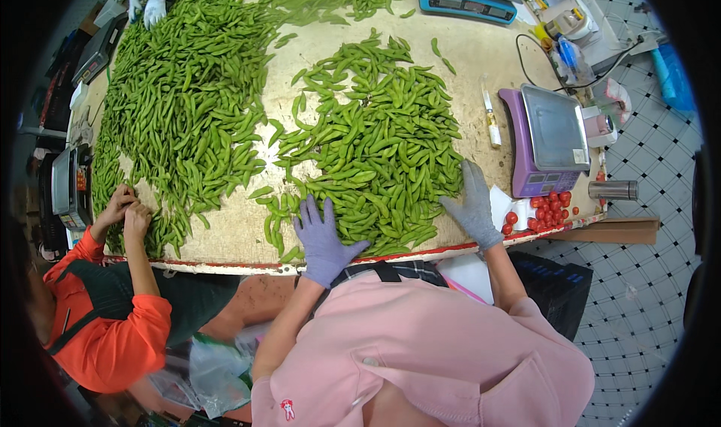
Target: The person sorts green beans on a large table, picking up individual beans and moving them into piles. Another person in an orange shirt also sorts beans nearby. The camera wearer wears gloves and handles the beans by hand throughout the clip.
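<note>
A loose pile of green soybean pods (pixel 388 139) lies on the worn pale tabletop (pixel 473 55) before me. My left hand (pixel 325 241), in a purple-grey knit glove, rests with spread fingers against the pile's near left edge. On the pile's right side, my right hand (pixel 474 204) wears a grey glove; its fingers are extended and touch or nearly touch the outer pods. Neither hand grips anything that I can see. A much larger heap of pods (pixel 186 89) covers the left part of the table.
At right stand a purple scale (pixel 521 145), cherry tomatoes (pixel 549 210), a cutter-like tool (pixel 492 124) and a steel flask (pixel 614 190). A blue scale (pixel 467 4) is at the back. A co-worker in orange (pixel 118 337) works at left; another's gloved hands (pixel 147 9) are at the far left.
</note>
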Action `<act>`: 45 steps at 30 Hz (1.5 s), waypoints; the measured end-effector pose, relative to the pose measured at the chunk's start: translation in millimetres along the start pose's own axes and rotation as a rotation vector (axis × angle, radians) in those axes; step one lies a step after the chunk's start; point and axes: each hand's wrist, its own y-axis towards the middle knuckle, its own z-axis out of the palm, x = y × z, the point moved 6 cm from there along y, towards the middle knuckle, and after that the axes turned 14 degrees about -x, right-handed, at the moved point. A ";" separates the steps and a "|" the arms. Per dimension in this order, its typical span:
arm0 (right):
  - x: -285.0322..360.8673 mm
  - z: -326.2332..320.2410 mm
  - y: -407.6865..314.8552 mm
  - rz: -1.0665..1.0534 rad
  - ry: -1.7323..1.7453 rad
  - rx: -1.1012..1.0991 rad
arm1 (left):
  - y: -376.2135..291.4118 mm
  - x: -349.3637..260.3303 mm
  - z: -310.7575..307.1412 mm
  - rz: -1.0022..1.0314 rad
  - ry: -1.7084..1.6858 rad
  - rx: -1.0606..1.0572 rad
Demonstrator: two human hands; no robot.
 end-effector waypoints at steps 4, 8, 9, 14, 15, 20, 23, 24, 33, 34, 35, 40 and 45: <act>-9.9 17.8 9.0 0.037 0.078 0.029 | 6.5 1.7 2.4 -0.015 -0.058 0.018; 8.8 12.4 16.7 -0.046 0.047 0.026 | 10.1 3.4 0.5 0.014 -0.046 0.027; 19.8 5.5 22.5 -0.084 0.025 0.017 | 11.6 2.7 -1.1 0.019 -0.043 0.027; 100.2 16.1 14.9 -0.315 0.169 0.128 | 11.5 0.4 2.6 0.034 -0.107 -0.031; 115.8 22.6 11.7 -0.310 0.154 0.159 | 12.8 0.0 -1.0 0.027 -0.108 -0.028; 128.2 47.4 4.9 -0.285 0.020 0.197 | 11.8 -1.2 -13.9 -0.057 -0.229 -0.035; 127.3 49.4 7.7 -0.266 -0.012 0.213 | 11.2 -5.8 -28.2 -0.068 -0.354 -0.137; 126.5 47.4 9.7 -0.249 0.012 0.192 | 10.7 -6.4 -31.6 -0.070 -0.441 -0.189; 159.3 21.5 18.3 -0.219 0.388 0.160 | 23.4 -44.0 -23.2 -0.860 -1.631 0.272; 158.7 22.2 14.1 -0.243 0.432 0.171 | 18.9 -43.7 -15.3 -0.962 -1.747 0.293; 154.3 18.9 16.1 -0.213 0.425 0.168 | 14.2 -43.5 -8.7 -1.067 -1.863 0.311; 79.6 -1.6 25.1 -0.071 0.215 0.021 | -4.9 20.4 -12.6 -1.076 -1.602 0.107; 15.2 -5.9 34.9 0.010 -0.009 -0.041 | 10.5 53.8 -32.4 -0.995 -1.132 -0.038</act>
